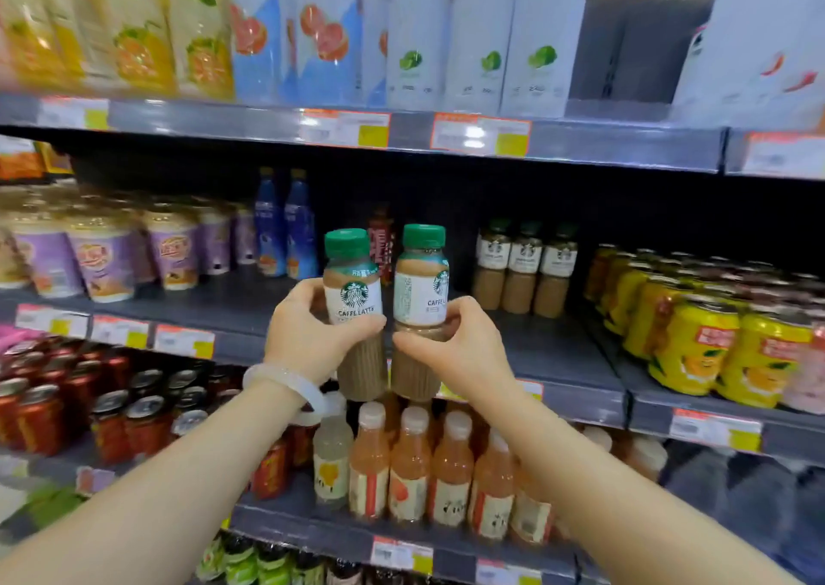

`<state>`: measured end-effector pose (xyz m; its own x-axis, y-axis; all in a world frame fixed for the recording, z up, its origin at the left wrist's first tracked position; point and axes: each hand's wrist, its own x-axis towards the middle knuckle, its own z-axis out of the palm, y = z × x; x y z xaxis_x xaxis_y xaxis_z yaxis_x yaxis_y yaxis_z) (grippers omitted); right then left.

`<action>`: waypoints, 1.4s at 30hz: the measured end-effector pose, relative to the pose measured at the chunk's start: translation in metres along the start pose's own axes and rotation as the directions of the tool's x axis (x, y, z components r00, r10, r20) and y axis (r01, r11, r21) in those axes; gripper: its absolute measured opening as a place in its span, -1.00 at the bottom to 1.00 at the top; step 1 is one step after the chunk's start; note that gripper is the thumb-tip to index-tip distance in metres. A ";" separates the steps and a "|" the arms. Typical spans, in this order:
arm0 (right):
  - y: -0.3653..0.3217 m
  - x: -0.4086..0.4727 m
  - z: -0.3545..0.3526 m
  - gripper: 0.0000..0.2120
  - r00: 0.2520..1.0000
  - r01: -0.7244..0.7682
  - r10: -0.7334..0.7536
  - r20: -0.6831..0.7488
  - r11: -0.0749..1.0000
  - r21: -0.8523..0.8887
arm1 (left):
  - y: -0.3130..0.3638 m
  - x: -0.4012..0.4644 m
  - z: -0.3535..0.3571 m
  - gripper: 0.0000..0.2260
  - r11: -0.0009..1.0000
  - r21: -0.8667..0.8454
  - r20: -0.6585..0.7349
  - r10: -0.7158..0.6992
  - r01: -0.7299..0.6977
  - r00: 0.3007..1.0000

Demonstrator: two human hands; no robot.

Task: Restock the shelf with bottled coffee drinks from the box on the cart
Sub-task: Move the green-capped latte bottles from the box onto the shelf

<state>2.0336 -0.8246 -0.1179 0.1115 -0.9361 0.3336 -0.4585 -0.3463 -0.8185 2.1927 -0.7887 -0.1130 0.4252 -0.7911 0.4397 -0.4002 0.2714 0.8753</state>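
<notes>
My left hand [308,330] grips a caffe latte bottle [352,289] with a green cap and white label around its middle. My right hand [451,343] grips a second bottle of the same kind [422,289] just to its right. Both bottles are upright, side by side and nearly touching, held in the air in front of the middle shelf [535,352]. Three matching coffee bottles [524,267] stand at the back of that shelf, to the right of my hands. The box and the cart are out of view.
Purple cups [102,263] and two blue bottles [285,227] fill the middle shelf's left side, and a dark red bottle [381,236] stands behind my hands. Yellow cans [696,330] stand at the right. Cartons line the top shelf; juice bottles [410,464] and red jars [40,415] sit below.
</notes>
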 end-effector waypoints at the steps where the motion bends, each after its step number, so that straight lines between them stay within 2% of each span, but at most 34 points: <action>1: 0.005 0.003 -0.013 -0.57 1.000 -0.008 0.008 -0.024 1.000 -0.010 | 0.007 0.002 0.014 -0.62 1.000 -0.019 0.028 0.009 -0.009 1.000; 11: 0.045 0.041 -0.079 -0.53 0.971 -0.101 0.083 -0.225 0.992 -0.070 | 0.027 0.035 0.103 -0.61 0.994 -0.088 0.190 0.086 -0.071 0.978; 22: 0.084 0.108 -0.096 -0.46 0.906 -0.233 0.180 -0.383 0.968 -0.097 | 0.010 0.099 0.169 -0.61 0.989 -0.149 0.311 0.037 0.010 0.950; 30: 0.114 0.137 -0.088 -0.51 0.863 -0.330 0.295 -0.410 0.944 -0.015 | -0.005 0.130 0.199 -0.59 0.991 -0.120 0.365 -0.009 0.056 0.931; 42: 0.122 0.165 -0.060 -0.48 0.868 -0.346 0.308 -0.390 0.938 -0.029 | -0.029 0.156 0.210 -0.64 0.990 -0.136 0.350 0.018 0.032 0.937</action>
<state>1.9428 -1.0181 -0.1345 -0.3882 -0.8950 0.2197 -0.4942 0.0010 -0.8693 2.0996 -1.0351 -0.1120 0.1072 -0.9278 0.3573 -0.2725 0.3182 0.9080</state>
